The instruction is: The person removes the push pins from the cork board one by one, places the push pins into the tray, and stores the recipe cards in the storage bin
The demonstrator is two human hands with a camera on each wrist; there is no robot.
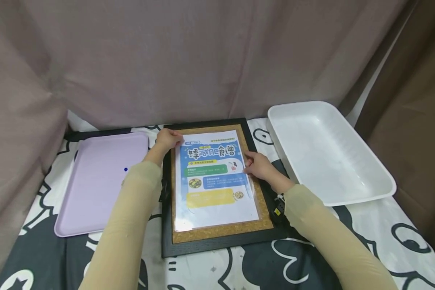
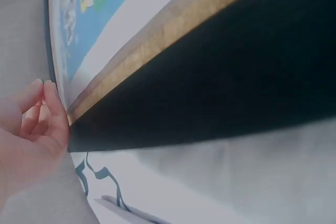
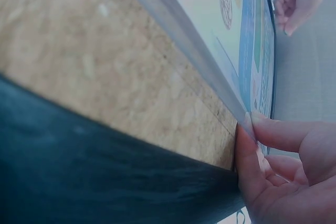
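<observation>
A laminated poster (image 1: pixel 217 213) with blue, green and yellow blocks of Chinese text lies on a black-framed corkboard (image 1: pixel 210 234). At the poster's upper left corner is my left hand (image 1: pixel 169 139), thumb and index finger pinching a small green pin (image 2: pixel 42 81); only a speck of it shows. My right hand (image 1: pixel 259 165) pinches the poster's right edge between thumb and index finger. In the right wrist view that clear edge (image 3: pixel 210 72) stands slightly lifted off the cork.
A lilac tray (image 1: pixel 94 181) with a small blue pin (image 1: pixel 125 169) on it lies to the left. On the right stands a white deep tray (image 1: pixel 330 153). Beneath is a black-and-white patterned cloth (image 1: pixel 199 270); a grey-brown curtain (image 1: pixel 166 60) hangs behind.
</observation>
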